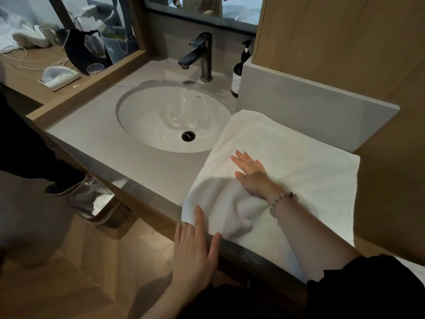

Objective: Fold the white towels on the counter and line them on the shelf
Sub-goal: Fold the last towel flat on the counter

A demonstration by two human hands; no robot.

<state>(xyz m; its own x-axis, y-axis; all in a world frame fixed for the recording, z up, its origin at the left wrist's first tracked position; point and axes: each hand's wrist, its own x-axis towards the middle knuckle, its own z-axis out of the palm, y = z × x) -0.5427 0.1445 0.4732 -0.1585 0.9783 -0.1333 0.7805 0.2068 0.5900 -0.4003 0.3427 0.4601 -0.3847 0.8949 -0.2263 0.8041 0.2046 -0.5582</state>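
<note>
Currently the work looks to be at the smoothing stage of folding one white towel (287,162), which lies spread on the right part of the counter (138,162), just beside the sink (161,125), with its near edge hanging over the counter's front. It has no finished shape yet, and a rumpled bulge sits near the front edge below the right wrist. The right hand (251,174) lies palm down on the middle of the cloth, its fingers (243,158) straight and a little apart, pressing and gripping nothing. The forearm reaches in from the lower right, with a bead bracelet (281,201) at the wrist. The left hand (194,245) is at the counter's front edge by the towel's near left corner. Its fingers are straight and close together, one of them resting on the corner, and its thumb is spread out to the side against the hanging edge; it holds nothing either. By my reading, the next move calls for flattening that bulge, then pinching a corner or edge and carrying it across so the edges meet squarely. No shelf for the folded towels can be made out for certain.
</note>
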